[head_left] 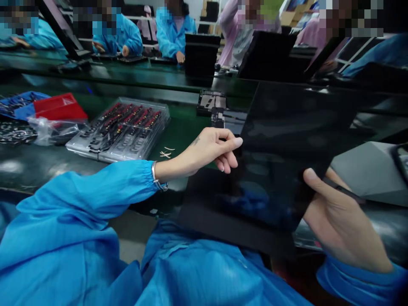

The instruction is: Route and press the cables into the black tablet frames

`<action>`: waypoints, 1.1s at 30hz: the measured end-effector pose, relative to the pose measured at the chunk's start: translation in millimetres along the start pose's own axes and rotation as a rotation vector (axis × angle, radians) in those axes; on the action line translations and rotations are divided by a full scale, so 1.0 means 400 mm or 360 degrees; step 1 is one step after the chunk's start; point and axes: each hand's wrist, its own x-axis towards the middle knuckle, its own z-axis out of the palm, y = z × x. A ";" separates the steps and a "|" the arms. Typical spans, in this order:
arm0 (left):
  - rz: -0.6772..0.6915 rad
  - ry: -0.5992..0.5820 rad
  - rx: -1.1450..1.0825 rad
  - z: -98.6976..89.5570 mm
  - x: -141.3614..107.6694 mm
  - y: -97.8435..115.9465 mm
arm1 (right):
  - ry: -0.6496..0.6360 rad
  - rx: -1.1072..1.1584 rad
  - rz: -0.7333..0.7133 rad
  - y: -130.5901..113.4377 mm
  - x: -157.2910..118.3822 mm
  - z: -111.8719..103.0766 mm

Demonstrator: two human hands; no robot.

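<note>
A large, dark glossy panel (283,140), perhaps a screen, is held tilted up in front of me. My right hand (341,216) grips its right edge, the thumb lying on the front face and the fingers mostly hidden behind. At the left edge, my left hand (216,148) is closed, thumb and forefinger pinched together against the panel's side and the other fingers curled. Below the panel, a matt black flat piece (236,216) extends over my lap; whether the two are joined I cannot tell.
Left on the green bench stands a clear tray (121,129) of small parts, beside a red bin (60,106) and a blue bin (22,106). Thin pale strips (166,153) lie near my left wrist. Behind the panel are electronic parts (212,102). A grey box (369,170) sits right. Co-workers sit opposite.
</note>
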 end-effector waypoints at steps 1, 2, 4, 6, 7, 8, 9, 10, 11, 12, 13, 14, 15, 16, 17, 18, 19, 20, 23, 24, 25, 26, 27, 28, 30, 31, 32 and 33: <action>-0.0081 0.0013 -0.0059 -0.002 0.003 -0.011 | -0.0048 0.0018 0.0067 0.006 -0.003 -0.003; -0.0157 0.0025 -0.0107 -0.003 0.005 -0.022 | -0.0078 0.0045 0.0144 0.013 -0.005 -0.005; -0.0278 0.0055 -0.0162 -0.007 0.011 -0.039 | -0.0131 0.0088 0.0265 0.026 -0.006 -0.008; -0.0356 0.0076 -0.0179 -0.009 0.016 -0.050 | -0.0114 0.0131 0.0345 0.037 -0.005 -0.009; -0.0377 0.0082 -0.0184 -0.009 0.018 -0.054 | -0.0087 0.0153 0.0381 0.042 -0.004 -0.009; -0.0389 0.0086 -0.0190 -0.010 0.020 -0.057 | -0.0070 0.0167 0.0407 0.045 -0.003 -0.008; -0.0396 0.0085 -0.0196 -0.010 0.022 -0.060 | -0.0069 0.0170 0.0416 0.049 -0.002 -0.008; -0.0402 0.0085 -0.0200 -0.011 0.023 -0.063 | -0.0089 0.0160 0.0406 0.052 -0.001 -0.008; -0.0407 0.0085 -0.0202 -0.011 0.024 -0.065 | -0.0123 0.0141 0.0386 0.056 -0.001 -0.008; -0.0412 0.0084 -0.0202 -0.012 0.025 -0.068 | -0.0158 0.0118 0.0366 0.060 0.000 -0.009; -0.0417 0.0082 -0.0201 -0.013 0.025 -0.071 | -0.0180 0.0096 0.0351 0.064 0.001 -0.011; -0.0419 0.0077 -0.0200 -0.014 0.026 -0.074 | -0.0190 0.0079 0.0350 0.068 0.002 -0.013; -0.0418 0.0074 -0.0200 -0.016 0.026 -0.077 | -0.0189 0.0066 0.0352 0.073 0.003 -0.015; -0.0416 0.0069 -0.0202 -0.017 0.026 -0.079 | -0.0185 0.0061 0.0360 0.077 0.004 -0.017; -0.0413 0.0066 -0.0204 -0.018 0.026 -0.081 | -0.0182 0.0066 0.0372 0.080 0.004 -0.018; -0.0413 0.0065 -0.0205 -0.018 0.026 -0.082 | -0.0177 0.0086 0.0390 0.081 0.004 -0.018; -0.0416 0.0067 -0.0205 -0.018 0.026 -0.081 | -0.0164 0.0124 0.0421 0.080 0.004 -0.017; -0.0422 0.0070 -0.0203 -0.018 0.026 -0.080 | -0.0129 0.0175 0.0473 0.076 0.003 -0.013; -0.0444 0.0087 -0.0188 -0.017 0.026 -0.075 | 0.0092 0.0353 0.0706 0.059 -0.002 0.003; -0.0448 0.0088 -0.0183 -0.017 0.027 -0.074 | 0.0169 0.0401 0.0766 0.053 -0.005 0.008; -0.0449 0.0086 -0.0178 -0.017 0.027 -0.074 | 0.0226 0.0439 0.0801 0.049 -0.007 0.012; -0.0447 0.0080 -0.0173 -0.017 0.028 -0.075 | 0.0257 0.0470 0.0819 0.045 -0.010 0.016; -0.0443 0.0076 -0.0168 -0.018 0.030 -0.076 | 0.0267 0.0494 0.0820 0.044 -0.013 0.018; -0.0439 0.0074 -0.0163 -0.020 0.031 -0.079 | 0.0264 0.0509 0.0818 0.043 -0.016 0.019; -0.0437 0.0070 -0.0154 -0.023 0.035 -0.084 | 0.0250 0.0512 0.0791 0.043 -0.024 0.022; -0.0434 0.0063 -0.0151 -0.025 0.038 -0.087 | 0.0246 0.0502 0.0764 0.043 -0.028 0.023; -0.0430 0.0052 -0.0149 -0.027 0.040 -0.089 | 0.0246 0.0487 0.0734 0.043 -0.033 0.026; -0.0424 0.0039 -0.0147 -0.028 0.041 -0.091 | 0.0247 0.0469 0.0701 0.042 -0.038 0.028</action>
